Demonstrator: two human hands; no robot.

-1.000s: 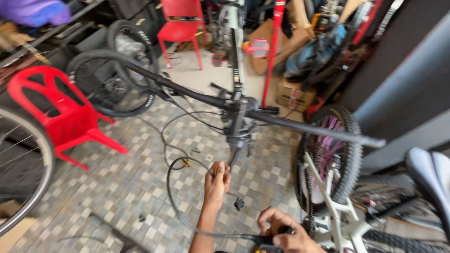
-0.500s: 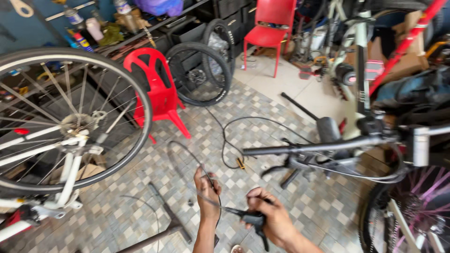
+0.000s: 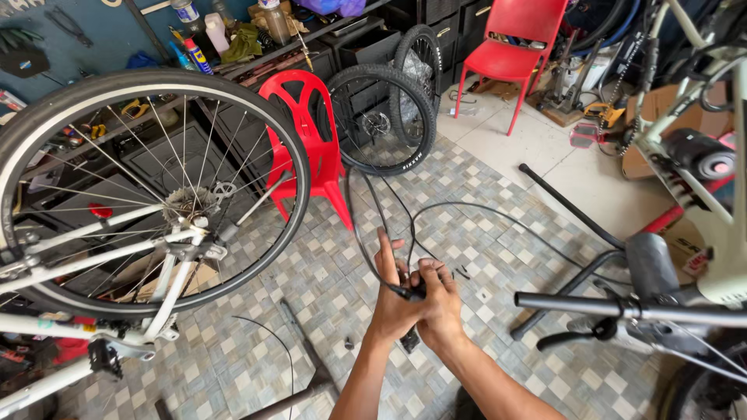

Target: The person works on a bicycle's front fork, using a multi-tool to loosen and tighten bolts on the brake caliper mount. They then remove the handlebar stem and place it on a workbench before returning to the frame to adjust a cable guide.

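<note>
**Both hands meet on a black cable end above the tiled floor**

Leftmost, a large spoked bicycle wheel with a black tyre [image 3: 148, 187] fills the frame's edge, mounted in a white bicycle frame [image 3: 93, 257] that is cut off at the left and bottom borders. Behind it stands a red plastic chair [image 3: 311, 140], with two loose black knobby tyres [image 3: 389, 117] leaning against dark shelving.

At centre, the left hand [image 3: 393, 299] reaches forward from a bare forearm, index finger stretched straight up, the rest curled around a thin black cable [image 3: 366, 225]. That cable loops away over the grey-and-cream chequered floor tiles [image 3: 257, 342]. The right hand [image 3: 440, 299] presses against the left, fingers folded tight over the cable's end fitting; what the fitting is cannot be made out, since the fingers hide it.

Rightward, a black straight handlebar [image 3: 622, 309] juts in, its bicycle cropped by the edge.
</note>
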